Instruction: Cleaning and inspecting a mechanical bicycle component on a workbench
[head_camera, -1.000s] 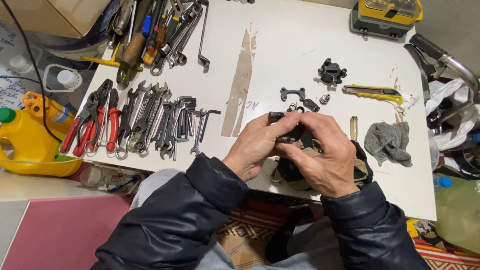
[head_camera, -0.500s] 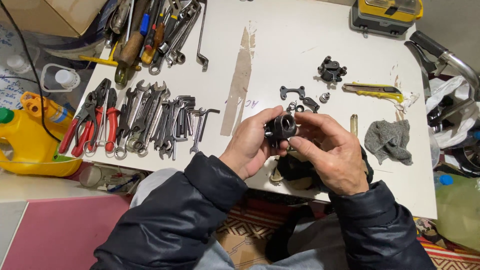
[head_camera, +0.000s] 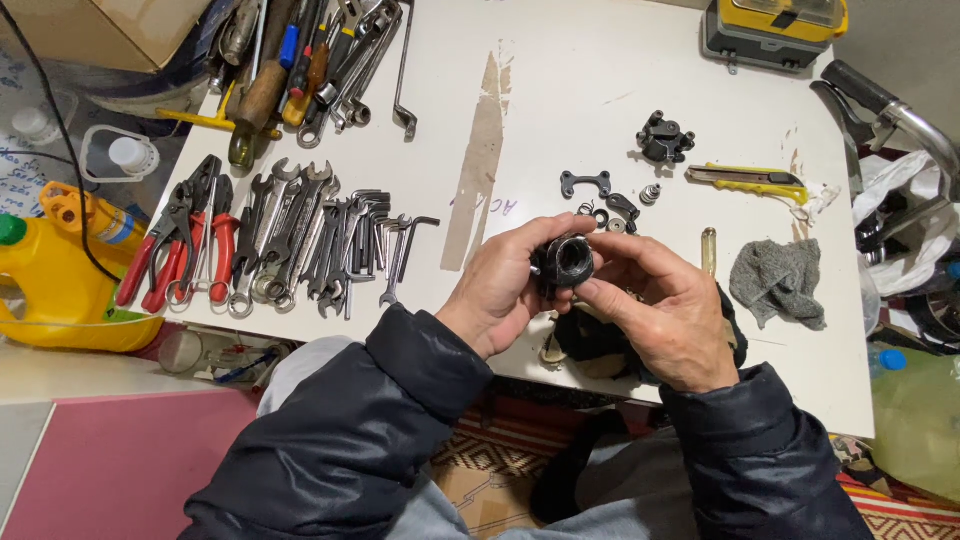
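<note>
Part in hand: You held a small black ring-shaped part (head_camera: 568, 260) with a round bore facing the camera, above the near edge of the white table (head_camera: 560, 90), at about 12 o'clock from your wrists.
Left hand: Your left hand (head_camera: 500, 285) was clamped on the part's left side, thumb and fingertips pressed against it.
Right hand: Your right hand (head_camera: 665, 310) closed on the part from 3 o'clock, fingers curled over its top and right rim.
Change: A second earlier both hands lay low over the dark rag (head_camera: 600, 340) with the part hidden between them; half a second earlier you had lifted it, and now the bore was turned more squarely toward you.
Beneath the hands: The dark rag lay at 6 o'clock of the part, partly under your right palm.
Small pieces: Black brackets, springs and washers (head_camera: 600, 200) lay just past your fingertips at 12 o'clock; a black clamp piece (head_camera: 665, 140) sat further out at 1 o'clock.
Right side: A yellow utility knife (head_camera: 745, 180) lay at 2 o'clock, a grey cloth (head_camera: 780, 280) at 3 o'clock.
Left side: Wrenches and hex keys (head_camera: 320, 240) and red-handled pliers (head_camera: 180, 250) lay in rows at 9 o'clock, unmoved.
</note>
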